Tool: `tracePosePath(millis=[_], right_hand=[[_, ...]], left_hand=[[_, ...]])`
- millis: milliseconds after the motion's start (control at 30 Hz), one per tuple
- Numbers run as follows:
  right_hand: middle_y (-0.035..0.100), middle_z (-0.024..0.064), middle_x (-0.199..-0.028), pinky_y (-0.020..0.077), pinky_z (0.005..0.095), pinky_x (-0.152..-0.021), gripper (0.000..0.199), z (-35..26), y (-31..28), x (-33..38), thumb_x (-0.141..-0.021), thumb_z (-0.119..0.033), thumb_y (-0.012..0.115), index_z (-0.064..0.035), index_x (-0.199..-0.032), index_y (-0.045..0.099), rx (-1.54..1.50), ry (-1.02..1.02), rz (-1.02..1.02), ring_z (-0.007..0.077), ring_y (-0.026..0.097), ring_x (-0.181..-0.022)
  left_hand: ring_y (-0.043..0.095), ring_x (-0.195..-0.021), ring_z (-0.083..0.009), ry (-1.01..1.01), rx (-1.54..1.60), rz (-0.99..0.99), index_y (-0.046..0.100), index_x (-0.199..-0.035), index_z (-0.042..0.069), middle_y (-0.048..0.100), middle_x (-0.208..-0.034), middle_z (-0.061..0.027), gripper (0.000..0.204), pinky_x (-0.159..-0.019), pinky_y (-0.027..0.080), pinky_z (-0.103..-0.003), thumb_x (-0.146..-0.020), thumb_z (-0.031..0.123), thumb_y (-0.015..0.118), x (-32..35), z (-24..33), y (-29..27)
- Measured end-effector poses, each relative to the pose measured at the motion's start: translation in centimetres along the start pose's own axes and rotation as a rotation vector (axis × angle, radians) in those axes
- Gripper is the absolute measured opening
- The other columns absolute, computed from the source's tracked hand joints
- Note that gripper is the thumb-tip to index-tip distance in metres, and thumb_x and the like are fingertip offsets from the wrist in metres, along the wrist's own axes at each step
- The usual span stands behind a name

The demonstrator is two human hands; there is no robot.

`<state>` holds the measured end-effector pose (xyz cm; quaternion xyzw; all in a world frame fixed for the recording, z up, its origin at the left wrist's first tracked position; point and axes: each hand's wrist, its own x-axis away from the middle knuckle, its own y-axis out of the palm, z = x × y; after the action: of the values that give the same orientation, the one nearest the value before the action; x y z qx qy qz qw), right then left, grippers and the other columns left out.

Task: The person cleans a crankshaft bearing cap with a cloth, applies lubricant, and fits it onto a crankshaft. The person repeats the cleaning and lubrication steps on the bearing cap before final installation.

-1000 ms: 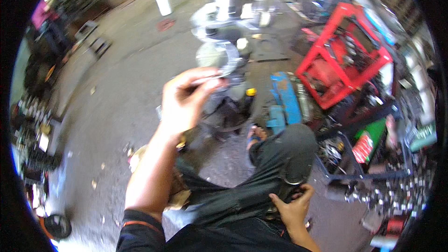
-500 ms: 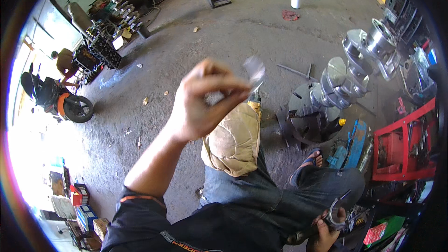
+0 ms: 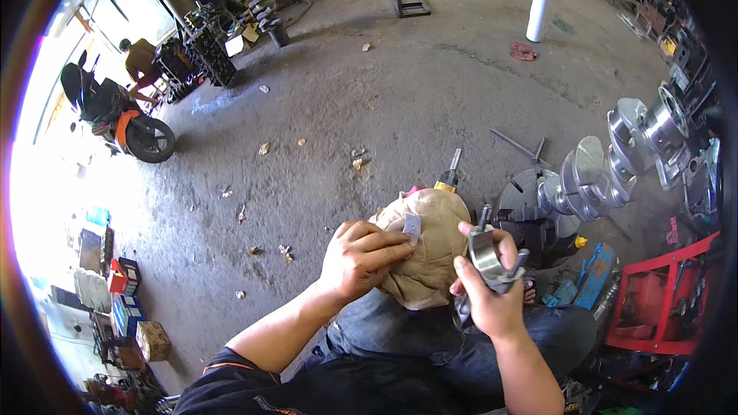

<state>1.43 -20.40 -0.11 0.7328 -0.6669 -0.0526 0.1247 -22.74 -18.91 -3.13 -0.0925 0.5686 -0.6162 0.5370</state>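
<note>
My left hand (image 3: 366, 257) is closed, pinching a small grey bearing shell (image 3: 413, 227) between thumb and fingers. This thin curved strip has a small hole and is over a beige cloth pad (image 3: 434, 261) at my knee. To its right, my right hand (image 3: 488, 288) wraps around a steel connecting rod (image 3: 486, 252). The rod's shiny curved big end faces up, and two bolts stick out of it. Part of the rod is hidden behind my fingers and palm. The two hands are a short way apart.
Beyond the pad lies a yellow tool with a metal shaft (image 3: 453, 165). A large crankshaft (image 3: 588, 177) stands to the right, near a red metal frame (image 3: 661, 292). A motorcycle (image 3: 123, 119) and a crouching person (image 3: 141, 61) are at the far left.
My left hand has come down with the bearing shell to the beige pad. My right hand has lifted the connecting rod from the lower right toward the middle. The view has shifted.
</note>
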Motion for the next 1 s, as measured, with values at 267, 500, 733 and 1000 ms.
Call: tracePosePath(millis=[267,500,733,1000], right_hand=[[0.065,0.0112,-0.123,0.0481,0.0332,-0.092,0.04,6.1,-1.2,-2.2,-0.087,0.003,0.067,-0.0026,-0.123,0.05,0.223,-0.232,0.095,0.0175,0.061,-0.104],[0.063,0.0106,-0.108,0.05,0.0331,-0.086,0.042,6.9,-1.3,-1.7,-0.087,-0.001,0.068,-0.0024,-0.124,0.05,0.153,-0.128,0.118,0.0183,0.061,-0.095],[0.063,0.0106,-0.105,0.0513,0.032,-0.081,0.043,7.0,-1.5,-1.5,-0.087,-0.005,0.068,-0.0031,-0.126,0.049,0.215,-0.187,0.099,0.0184,0.062,-0.089],[0.065,0.011,-0.104,0.0528,0.0339,-0.081,0.043,7.0,-1.3,-1.7,-0.088,-0.004,0.067,-0.0047,-0.127,0.049,0.304,-0.273,0.103,0.0196,0.065,-0.091]], left_hand=[[0.066,-0.078,-0.0215,0.011,0.121,-0.169,0.077,-0.095,0.017,0.073,-0.086,-0.0001,0.02,-0.077,0.049,-0.036,-0.076,0.014,0.083,-2.7,1.0,-0.8],[0.07,-0.076,-0.0271,-0.131,0.354,-0.448,0.074,-0.093,0.011,0.073,-0.082,-0.0072,0.011,-0.07,0.051,-0.039,-0.083,0.013,0.079,-4.4,2.5,-3.3],[0.072,-0.08,-0.0309,-0.242,0.348,-0.629,0.073,-0.095,0.005,0.073,-0.084,-0.0126,0.008,-0.07,0.054,-0.04,-0.089,0.011,0.074,-5.2,3.8,-4.4],[0.07,-0.084,-0.0335,-0.289,0.347,-0.87,0.075,-0.096,0.006,0.073,-0.085,-0.0123,0.012,-0.073,0.054,-0.043,-0.09,0.016,0.072,-5.9,5.6,-6.6]])
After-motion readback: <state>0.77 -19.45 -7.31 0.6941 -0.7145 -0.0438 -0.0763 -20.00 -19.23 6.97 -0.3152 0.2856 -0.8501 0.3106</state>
